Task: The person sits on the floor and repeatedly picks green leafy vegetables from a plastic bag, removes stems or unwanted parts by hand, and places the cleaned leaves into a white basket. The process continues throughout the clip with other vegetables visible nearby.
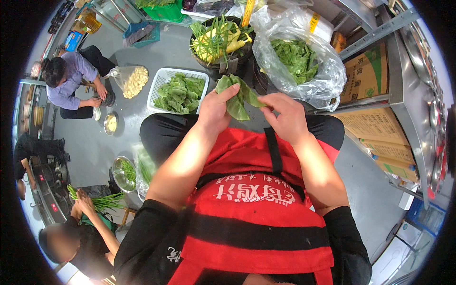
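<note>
Several flat green bean pods are fanned out in front of me at knee height. My left hand grips them, its thumb pressed across the top. With thumb and forefinger, my right hand pinches the tip of the pod that points right. Just beyond my left knee, a white plastic basket holds a layer of similar pods. Ahead to the right, a clear plastic bag gapes around more green pods.
A dark bin with green scraps and yellow packaging stands ahead. Steel shelving with cardboard boxes is at right. At left, one person sits near bagged garlic cloves; another holds green stalks near a metal bowl.
</note>
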The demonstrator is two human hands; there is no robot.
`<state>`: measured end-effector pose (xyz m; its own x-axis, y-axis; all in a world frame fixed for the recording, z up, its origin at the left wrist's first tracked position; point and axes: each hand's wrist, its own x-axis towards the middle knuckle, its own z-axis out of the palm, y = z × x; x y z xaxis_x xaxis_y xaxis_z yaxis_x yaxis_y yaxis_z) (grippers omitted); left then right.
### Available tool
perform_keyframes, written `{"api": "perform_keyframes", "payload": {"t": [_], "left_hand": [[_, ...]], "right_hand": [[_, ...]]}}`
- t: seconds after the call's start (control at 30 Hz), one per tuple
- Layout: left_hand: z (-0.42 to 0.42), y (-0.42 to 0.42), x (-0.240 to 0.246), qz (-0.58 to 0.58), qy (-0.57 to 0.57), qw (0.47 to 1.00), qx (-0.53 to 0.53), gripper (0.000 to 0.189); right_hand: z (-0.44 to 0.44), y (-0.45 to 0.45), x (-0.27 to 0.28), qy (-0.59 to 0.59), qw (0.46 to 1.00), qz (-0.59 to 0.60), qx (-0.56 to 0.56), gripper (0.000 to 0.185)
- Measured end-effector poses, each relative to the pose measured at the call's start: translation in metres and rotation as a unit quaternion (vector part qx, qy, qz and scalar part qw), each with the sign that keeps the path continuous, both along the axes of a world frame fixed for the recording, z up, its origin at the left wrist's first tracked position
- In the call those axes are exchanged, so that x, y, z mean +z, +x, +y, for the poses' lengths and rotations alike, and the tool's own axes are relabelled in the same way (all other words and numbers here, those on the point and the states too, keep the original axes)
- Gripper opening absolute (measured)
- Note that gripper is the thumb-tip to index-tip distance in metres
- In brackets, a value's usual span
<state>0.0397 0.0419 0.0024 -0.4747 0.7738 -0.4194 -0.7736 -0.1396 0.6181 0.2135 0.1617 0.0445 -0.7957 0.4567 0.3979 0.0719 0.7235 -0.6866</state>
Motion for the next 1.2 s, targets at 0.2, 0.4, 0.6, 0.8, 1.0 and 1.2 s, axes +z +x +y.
{"api": "perform_keyframes", "payload": {"t": [0.2,0.4,0.6,0.8,1.0,1.2], "left_hand": [[-0.004,0.002,-0.002,0.239,-0.115,0.964,-0.034,0.029],[-0.010,0.019,0.036,0.767,-0.001,0.632,-0.114,0.027],[-0.006,0.022,0.031,0.788,0.036,0.605,-0.108,0.033],[-0.005,0.027,0.029,0.763,0.029,0.641,-0.080,0.030],[-0.006,0.036,0.030,0.582,-0.053,0.806,-0.090,0.020],[-0.002,0.036,0.026,0.648,-0.016,0.757,-0.078,0.018]], "right_hand": [[0.007,0.006,-0.004,0.032,0.998,-0.033,-0.042,0.011],[0.009,0.003,-0.009,-0.023,0.995,-0.049,-0.078,0.010],[0.009,0.006,-0.007,-0.108,0.989,-0.082,-0.060,0.009],[0.002,0.008,-0.028,-0.334,0.936,-0.062,-0.094,0.005],[-0.014,0.006,-0.043,-0.541,0.833,0.045,-0.109,0.004],[-0.026,0.003,-0.044,-0.604,0.776,0.101,-0.152,0.008]]}}
